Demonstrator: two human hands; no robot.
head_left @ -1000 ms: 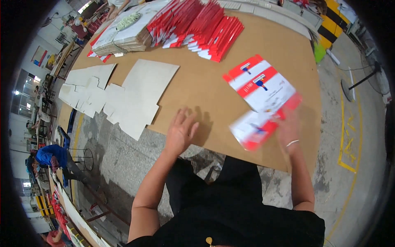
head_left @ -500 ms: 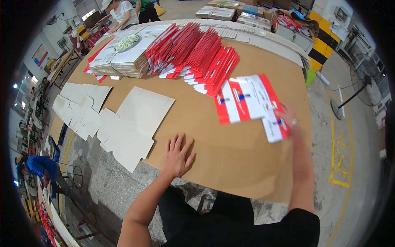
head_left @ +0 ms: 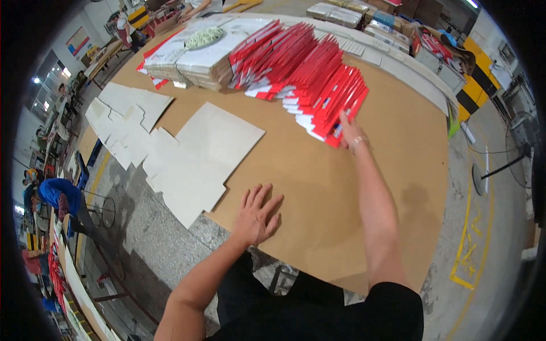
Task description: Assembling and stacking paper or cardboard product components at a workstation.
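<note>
My left hand [head_left: 257, 218] rests flat with spread fingers on the brown tabletop [head_left: 318, 227], close to its near edge. My right hand [head_left: 352, 134] reaches forward to the near right end of a long slanted row of flat red-and-white cartons [head_left: 310, 71]. Its fingers and thumb close on the edge of the endmost carton [head_left: 356, 102], which leans against the others. Left of the row lies a tied stack of flat cartons [head_left: 193, 68], with a coil of pale green string [head_left: 203, 38] on top.
Unprinted greyish-white cardboard blanks [head_left: 202, 153] lie at the left, jutting past the table edge. More pale sheets [head_left: 398, 65] line the far edge. A pedestal fan [head_left: 520, 149] stands on the floor at right. A person in blue [head_left: 57, 193] bends at far left.
My right hand has moved from the right of the table, forward and left to the row's end. The loose cartons it touched there now stand against the row. My left hand stays flat.
</note>
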